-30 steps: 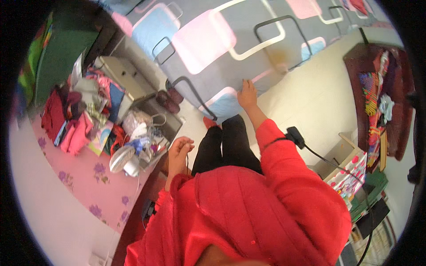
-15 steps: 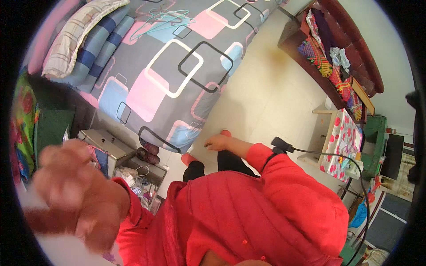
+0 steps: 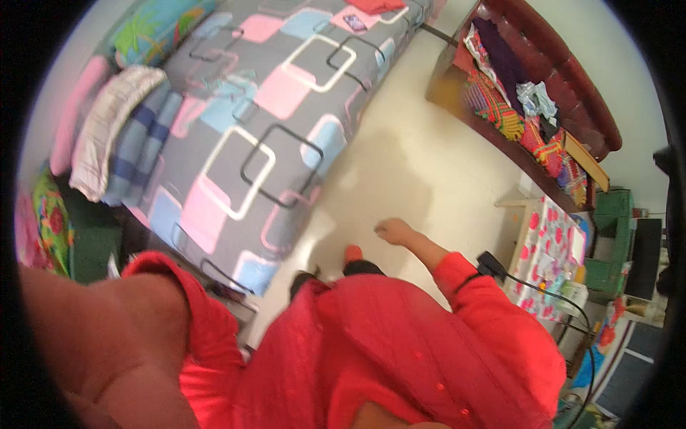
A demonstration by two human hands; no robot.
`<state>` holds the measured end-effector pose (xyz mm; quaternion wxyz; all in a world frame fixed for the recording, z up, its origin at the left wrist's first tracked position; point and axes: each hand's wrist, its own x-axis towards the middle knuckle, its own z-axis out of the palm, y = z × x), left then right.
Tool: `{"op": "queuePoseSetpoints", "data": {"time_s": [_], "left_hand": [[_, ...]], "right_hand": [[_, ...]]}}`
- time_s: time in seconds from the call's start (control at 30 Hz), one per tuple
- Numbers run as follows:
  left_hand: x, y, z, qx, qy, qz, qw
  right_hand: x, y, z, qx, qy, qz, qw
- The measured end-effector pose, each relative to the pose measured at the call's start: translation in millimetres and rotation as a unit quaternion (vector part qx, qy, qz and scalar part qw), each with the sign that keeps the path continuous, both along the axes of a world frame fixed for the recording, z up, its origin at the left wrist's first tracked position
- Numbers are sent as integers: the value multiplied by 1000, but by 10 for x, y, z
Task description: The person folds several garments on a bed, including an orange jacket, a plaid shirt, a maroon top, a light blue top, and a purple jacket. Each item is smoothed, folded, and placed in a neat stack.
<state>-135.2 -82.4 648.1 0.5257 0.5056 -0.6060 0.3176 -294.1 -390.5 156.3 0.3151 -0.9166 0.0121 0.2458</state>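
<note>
My left hand [image 3: 107,343] is raised very close at the lower left, large and blurred. Its fingers run out of the picture, so I cannot see whether they hold anything. My right hand [image 3: 393,230] hangs over the pale floor beside the bed, its fingers loosely curled with nothing visible in them. Red sleeves and a red quilted vest [image 3: 357,336] cover my arms and body. At my right sleeve is a black connector [image 3: 491,263] with a cable. Light-blue hangers [image 3: 232,91] lie on the bed [image 3: 275,154].
Folded bedding [image 3: 118,132] and a colourful pillow [image 3: 153,32] lie on the bed's left side; a phone [image 3: 354,23] lies near a red cloth [image 3: 375,6]. On the right stand a dark-red sofa [image 3: 572,79] with clothes and a table with a dotted cover [image 3: 536,257].
My left hand has come closer, filling the lower left. My right hand has moved a little right and down in the picture. The view has shifted, showing more of the bed's far end.
</note>
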Motion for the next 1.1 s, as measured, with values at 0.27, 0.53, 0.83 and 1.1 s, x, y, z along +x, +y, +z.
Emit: {"op": "queuePoseSetpoints", "data": {"time_s": [0.27,0.53,0.83,1.1], "left_hand": [[455,-705,-191,-56,7,48,997],[1283,-1492,-206,-102,67,7,993],[2200,-3341,-1197,196,274,-30,941],[2294,-5039,-2289,439,288,-24,851]], "right_hand": [[626,-342,157,18,45,36,998],[1463,-1242,614,40,9,-45,998],[1615,-2618,594,41,-26,-228,972],[1532,-4637,321,76,-66,-396,913]]}}
